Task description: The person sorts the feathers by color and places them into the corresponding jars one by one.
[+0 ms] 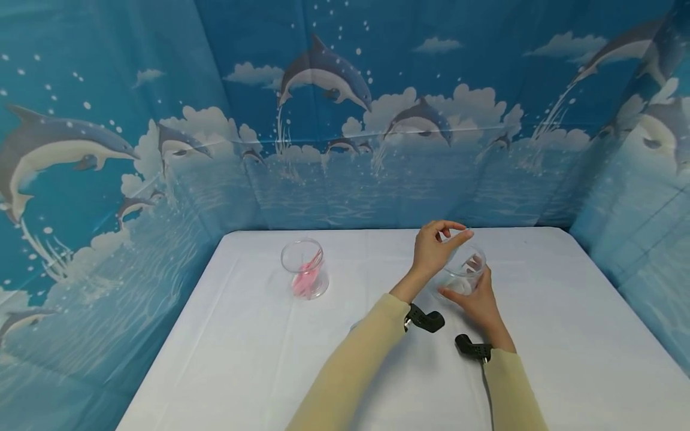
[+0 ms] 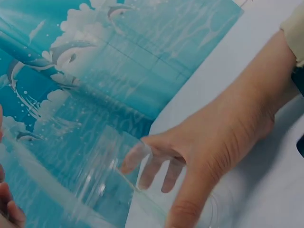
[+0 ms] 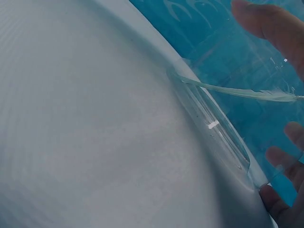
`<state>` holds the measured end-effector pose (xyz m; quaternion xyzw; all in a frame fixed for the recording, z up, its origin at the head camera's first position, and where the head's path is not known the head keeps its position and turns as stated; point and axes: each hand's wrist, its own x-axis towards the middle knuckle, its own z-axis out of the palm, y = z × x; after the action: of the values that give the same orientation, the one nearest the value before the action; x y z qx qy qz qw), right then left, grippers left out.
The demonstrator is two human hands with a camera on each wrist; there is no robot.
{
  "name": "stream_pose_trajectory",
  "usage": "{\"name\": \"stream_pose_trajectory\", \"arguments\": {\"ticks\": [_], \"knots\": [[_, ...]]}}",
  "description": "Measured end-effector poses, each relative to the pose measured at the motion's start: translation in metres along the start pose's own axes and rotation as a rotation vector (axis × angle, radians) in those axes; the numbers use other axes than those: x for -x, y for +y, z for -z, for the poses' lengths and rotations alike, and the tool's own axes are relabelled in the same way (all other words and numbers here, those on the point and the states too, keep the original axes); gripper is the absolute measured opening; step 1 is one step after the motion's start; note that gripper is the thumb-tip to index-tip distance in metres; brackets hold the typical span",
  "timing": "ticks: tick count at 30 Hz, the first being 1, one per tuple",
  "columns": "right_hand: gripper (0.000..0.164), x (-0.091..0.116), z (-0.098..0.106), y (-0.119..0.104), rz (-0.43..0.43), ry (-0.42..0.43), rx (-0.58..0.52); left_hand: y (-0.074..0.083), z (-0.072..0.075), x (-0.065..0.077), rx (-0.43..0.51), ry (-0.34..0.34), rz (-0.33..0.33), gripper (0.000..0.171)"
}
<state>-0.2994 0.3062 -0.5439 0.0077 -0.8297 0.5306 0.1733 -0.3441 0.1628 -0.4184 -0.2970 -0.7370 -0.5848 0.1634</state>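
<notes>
1. Left hand (image 1: 433,248): thumb and index finger nearly meet; whether they pinch anything, I cannot tell.
2. Right hand (image 1: 479,303): fingers curl round the clear cup (image 1: 460,280), right of centre; hold it steady.
3. Pale feather (image 3: 251,95), seen through its wall: handle lightly.

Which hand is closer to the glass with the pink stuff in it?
The left hand: it is right of that glass, by the rim of the other clear cup. The right hand grips that cup, farther right.

Right hand (image 1: 477,301) around a clear cup (image 1: 462,269)
</notes>
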Motion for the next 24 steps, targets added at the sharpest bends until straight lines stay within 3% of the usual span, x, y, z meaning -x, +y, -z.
{"name": "stream_pose_trajectory", "arguments": {"ticks": [6,14,19,24], "knots": [[0.116,0.001,-0.001,-0.001,0.005,0.001,-0.022,-0.015,0.02,0.015,-0.064,-0.024,0.034,0.022],[0.116,0.0,-0.002,-0.004,0.014,-0.013,-0.025,-0.047,0.082,0.051,-0.293,-0.173,0.122,0.023],[0.116,0.0,0.001,-0.004,0.015,-0.022,-0.029,-0.059,0.107,0.077,-0.482,-0.343,0.263,0.025],[0.115,0.001,0.001,-0.004,-0.002,-0.026,-0.035,-0.067,0.115,0.096,-0.67,-0.509,0.352,0.027]]}}
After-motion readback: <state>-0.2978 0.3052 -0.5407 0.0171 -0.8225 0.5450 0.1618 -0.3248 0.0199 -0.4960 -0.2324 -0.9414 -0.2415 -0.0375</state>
